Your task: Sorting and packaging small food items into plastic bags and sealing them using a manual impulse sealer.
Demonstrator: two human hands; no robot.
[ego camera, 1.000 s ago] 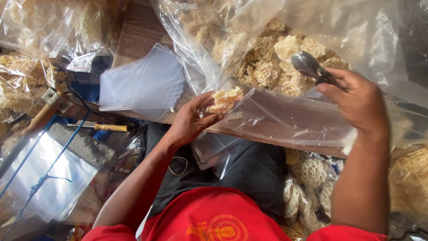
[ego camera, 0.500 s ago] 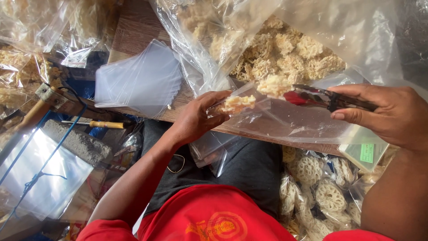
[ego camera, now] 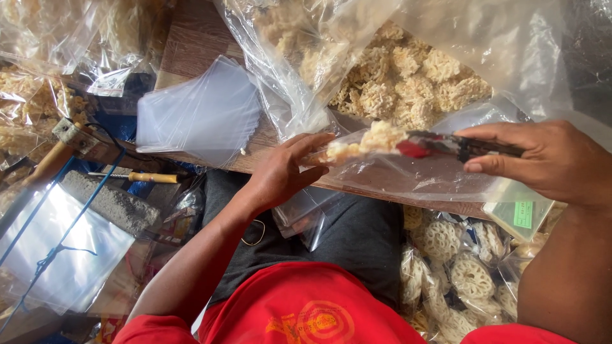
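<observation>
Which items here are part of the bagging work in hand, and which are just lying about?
In use: left hand holding the small clear bag; right hand with tongs carrying crackers; big open sack of crackers.

Lying about: stack of empty bags, yellow-handled tool, grey block.

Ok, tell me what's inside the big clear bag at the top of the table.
The big clear bag holds a heap of pale, lacy crackers. Only the top layer shows through the plastic; folds and glare on the left side hide the rest, and whatever lies underneath is covered.
</observation>
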